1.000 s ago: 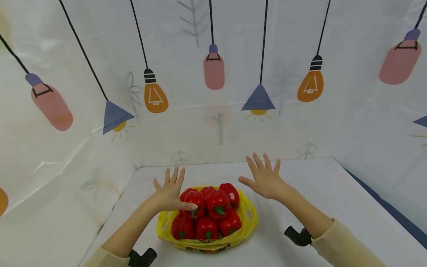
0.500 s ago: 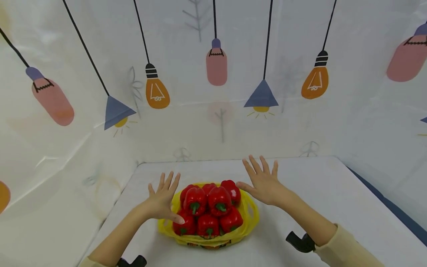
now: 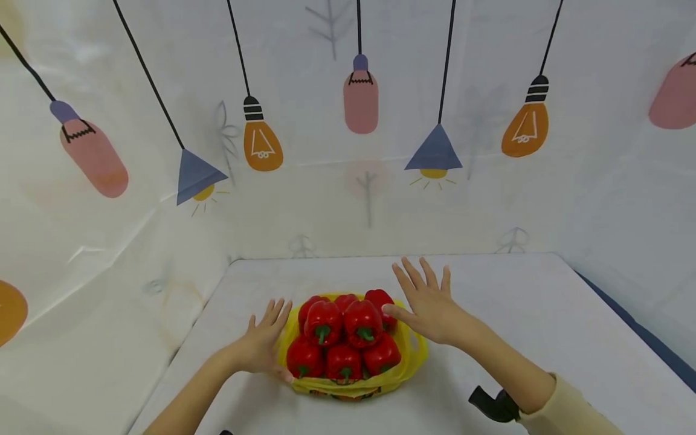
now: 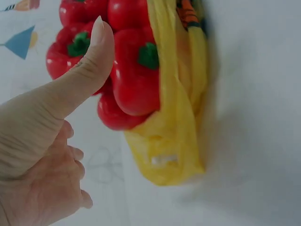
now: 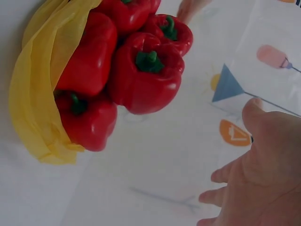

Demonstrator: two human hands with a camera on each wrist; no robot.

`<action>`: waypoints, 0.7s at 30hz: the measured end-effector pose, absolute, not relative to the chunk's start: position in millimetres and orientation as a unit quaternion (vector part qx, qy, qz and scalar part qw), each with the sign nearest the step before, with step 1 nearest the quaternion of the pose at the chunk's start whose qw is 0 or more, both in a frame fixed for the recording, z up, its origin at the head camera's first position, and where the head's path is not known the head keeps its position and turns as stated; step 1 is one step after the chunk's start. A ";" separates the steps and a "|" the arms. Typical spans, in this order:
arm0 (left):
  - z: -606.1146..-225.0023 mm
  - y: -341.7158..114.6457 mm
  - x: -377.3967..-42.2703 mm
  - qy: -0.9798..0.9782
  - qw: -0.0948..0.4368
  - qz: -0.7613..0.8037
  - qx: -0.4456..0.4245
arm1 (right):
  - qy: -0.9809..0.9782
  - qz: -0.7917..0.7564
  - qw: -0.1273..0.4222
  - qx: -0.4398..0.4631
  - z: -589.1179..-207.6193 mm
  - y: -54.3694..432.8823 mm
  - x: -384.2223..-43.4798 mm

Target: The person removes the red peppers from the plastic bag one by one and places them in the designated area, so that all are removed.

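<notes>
Several glossy red bell peppers point(image 3: 344, 361) with green stems sit heaped in a yellow plastic bag point(image 3: 380, 385), its mouth rolled down around them. Left of the bag is my left hand point(image 3: 261, 345), fingers spread and straight; whether it touches the bag I cannot tell. Its thumb point(image 4: 96, 56) crosses in front of the peppers in the left wrist view. My right hand point(image 3: 432, 311) hovers at the bag's right side with fingers spread, holding nothing. The right wrist view shows this hand point(image 5: 268, 165) apart from the peppers point(image 5: 146, 84).
The bag stands on a white table point(image 3: 516, 362). Behind and beside it hangs a pale sheet point(image 3: 304, 211) printed with lamps and bulbs. A black fitting point(image 3: 493, 406) sticks out from my right wrist near the sleeve point(image 3: 568, 405).
My left hand has come down and off the peppers to the bag's left side. The right hand has lowered slightly, still spread. The head view has shifted a little; the bag stays put.
</notes>
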State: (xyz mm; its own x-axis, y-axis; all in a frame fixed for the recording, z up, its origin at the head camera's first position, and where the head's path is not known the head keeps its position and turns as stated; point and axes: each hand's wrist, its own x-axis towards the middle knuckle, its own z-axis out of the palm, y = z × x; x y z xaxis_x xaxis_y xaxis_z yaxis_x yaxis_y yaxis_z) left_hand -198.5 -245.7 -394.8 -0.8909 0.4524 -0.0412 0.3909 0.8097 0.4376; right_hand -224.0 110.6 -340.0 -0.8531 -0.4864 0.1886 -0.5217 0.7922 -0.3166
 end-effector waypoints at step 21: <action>-437.1 -263.2 -206.7 0.926 0.082 0.266 0.255 | -0.942 0.189 0.012 0.277 -350.7 94.9 -221.9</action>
State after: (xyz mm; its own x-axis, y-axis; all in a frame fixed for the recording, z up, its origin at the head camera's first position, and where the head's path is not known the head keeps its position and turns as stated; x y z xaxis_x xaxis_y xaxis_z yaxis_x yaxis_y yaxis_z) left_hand -206.7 -263.2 -437.1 -0.8559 0.5169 -0.0167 0.4294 0.7282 0.5341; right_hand -221.9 94.9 -350.7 -0.8468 -0.5166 0.1267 -0.5254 0.7753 -0.3505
